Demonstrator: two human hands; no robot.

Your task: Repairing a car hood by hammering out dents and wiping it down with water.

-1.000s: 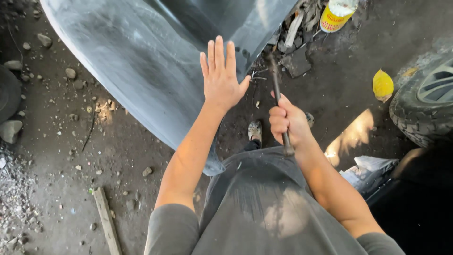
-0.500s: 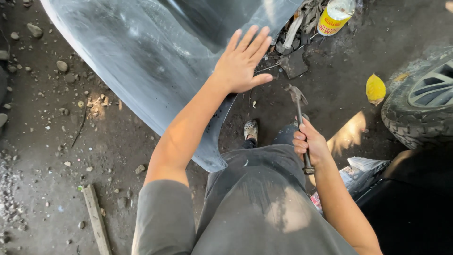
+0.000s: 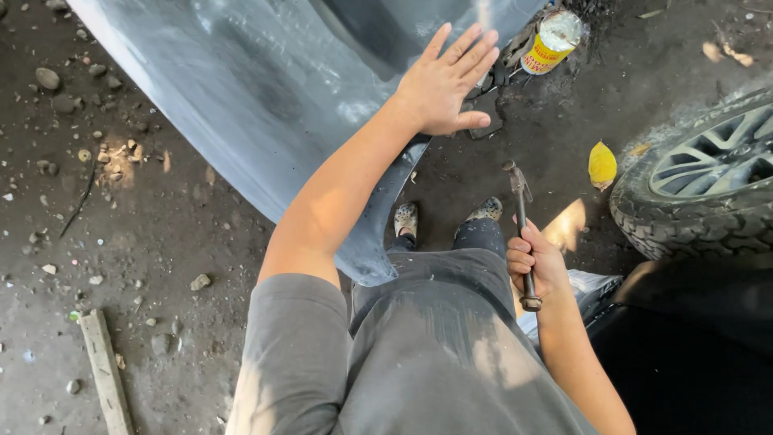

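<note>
We look down at a large grey sheet-metal car body panel (image 3: 241,89), curved and dusty, standing on the dirt floor (image 3: 145,242) with its lower edge reaching toward our feet. Our left hand (image 3: 443,84) lies flat on the panel near its right-hand edge, fingers spread and extended, palm down on the metal, gripping nothing. Our right hand (image 3: 535,262) is closed in a fist around the shaft of a dark, worn metal hammer (image 3: 522,234), head pointing up and away from us, held low beside our right thigh and well apart from the panel. Hammer head touches nothing. Beyond the panel's far right edge stands a yellow-labelled cylindrical can (image 3: 551,40) amid dark scrap; a yellow fallen leaf (image 3: 601,165) lies on the floor near a black tyre on a silver alloy wheel (image 3: 708,185) at the right. A weathered wooden slat (image 3: 105,370) lies at lower left among scattered stones. Our reading: the step in hand is feeling the surface for highs and lows between strikes. A next blow would call for keeping the left palm clear of the strike spot, bringing the hammer up across to the panel, and landing it squarely on the uneven patch the fingers mark out.
</note>
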